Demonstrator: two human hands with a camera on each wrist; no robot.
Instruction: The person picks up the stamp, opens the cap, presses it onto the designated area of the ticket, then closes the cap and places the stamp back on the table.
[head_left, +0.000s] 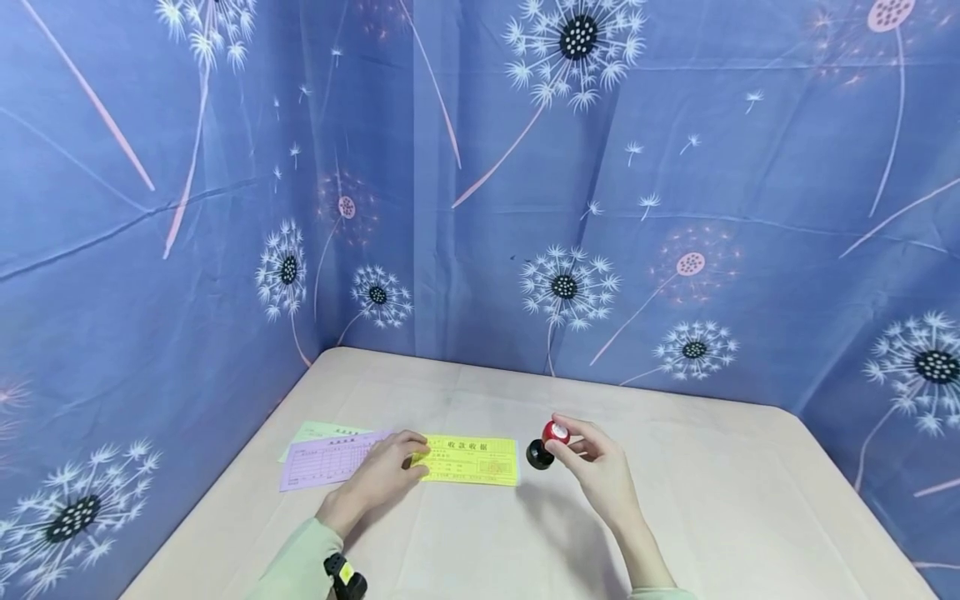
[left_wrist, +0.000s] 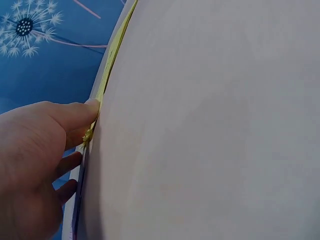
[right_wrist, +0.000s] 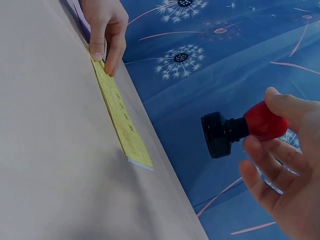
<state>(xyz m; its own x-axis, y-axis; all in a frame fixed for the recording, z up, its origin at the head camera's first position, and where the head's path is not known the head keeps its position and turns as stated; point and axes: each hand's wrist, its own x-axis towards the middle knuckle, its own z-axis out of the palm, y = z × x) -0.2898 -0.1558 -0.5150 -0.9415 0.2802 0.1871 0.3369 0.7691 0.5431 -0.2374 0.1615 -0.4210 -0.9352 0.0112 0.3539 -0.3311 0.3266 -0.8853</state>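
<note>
Red-handled stamp is held above the table, its round black base near the right end of a yellow receipt form. Nearest the head camera are a pale green sleeve and, on the left forearm, a black device with a yellow patch. Next comes the right hand, its grip clamped on the red handle between thumb and fingers. To its left, the left hand rests its fingertips on the yellow form's left end, that grip's thumb and forefinger apart. A purple form lies partly under the left hand, overlapping a light green form farther back. Behind the table hangs blue cloth printed with dandelions.
</note>
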